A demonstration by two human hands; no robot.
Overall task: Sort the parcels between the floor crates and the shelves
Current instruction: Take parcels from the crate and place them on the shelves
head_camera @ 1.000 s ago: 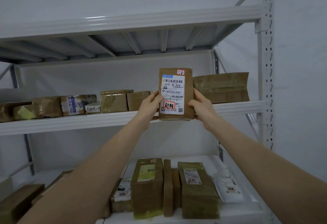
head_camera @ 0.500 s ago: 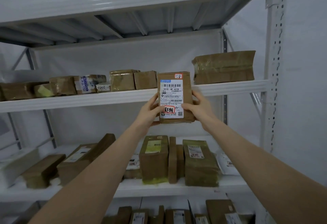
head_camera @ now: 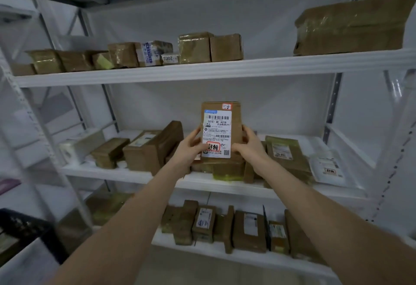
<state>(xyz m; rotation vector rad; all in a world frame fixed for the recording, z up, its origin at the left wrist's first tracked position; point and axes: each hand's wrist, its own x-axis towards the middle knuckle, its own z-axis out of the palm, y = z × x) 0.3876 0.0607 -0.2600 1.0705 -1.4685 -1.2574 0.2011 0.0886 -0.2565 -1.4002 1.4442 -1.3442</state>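
I hold a brown cardboard parcel [head_camera: 221,127] upright in front of the middle shelf [head_camera: 139,175], its white shipping label with barcodes and a red stamp facing me. My left hand [head_camera: 191,147] grips its lower left edge, thumb on the label. My right hand [head_camera: 248,144] grips its lower right edge. The parcel hangs in the air above several taped parcels lying on the middle shelf.
The upper shelf [head_camera: 202,71] carries a row of brown parcels and a large box [head_camera: 353,26] at the right. The bottom shelf [head_camera: 225,253] holds several upright parcels. A white mailer [head_camera: 326,167] lies at the middle shelf's right. A black crate [head_camera: 24,228] stands at lower left.
Both hands have brought the parcel down from the upper shelf's level to the front of the middle shelf. My view has tilted down, and the bottom shelf and crate now show.
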